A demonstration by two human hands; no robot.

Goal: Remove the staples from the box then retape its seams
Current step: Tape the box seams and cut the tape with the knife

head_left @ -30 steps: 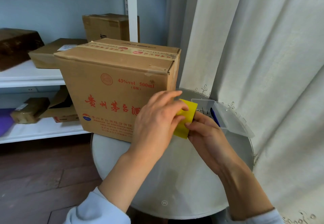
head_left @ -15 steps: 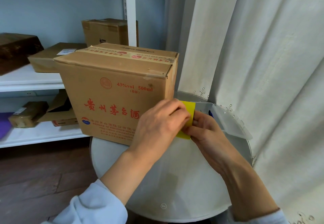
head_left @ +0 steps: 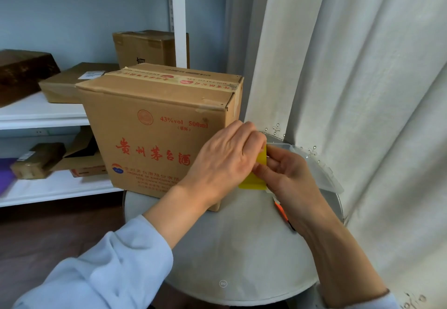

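Observation:
A brown cardboard box (head_left: 157, 124) with red print stands upright on the round white table (head_left: 232, 255), its top seam covered by printed tape. Just right of the box's lower right corner, both hands hold a flat yellow card-like piece (head_left: 256, 178). My left hand (head_left: 225, 161) curls over its top from the left. My right hand (head_left: 287, 175) pinches it from the right. Most of the yellow piece is hidden by the fingers.
A clear plastic case (head_left: 321, 170) with its lid open lies behind my right hand. An orange and black tool (head_left: 281, 212) peeks out under my right wrist. White curtains (head_left: 350, 91) hang close on the right. Shelves (head_left: 43, 112) with more boxes stand at the left.
Both hands have closed further over the yellow piece, so less of it shows. The view has shifted slightly, and the orange tool under my right wrist has come into sight.

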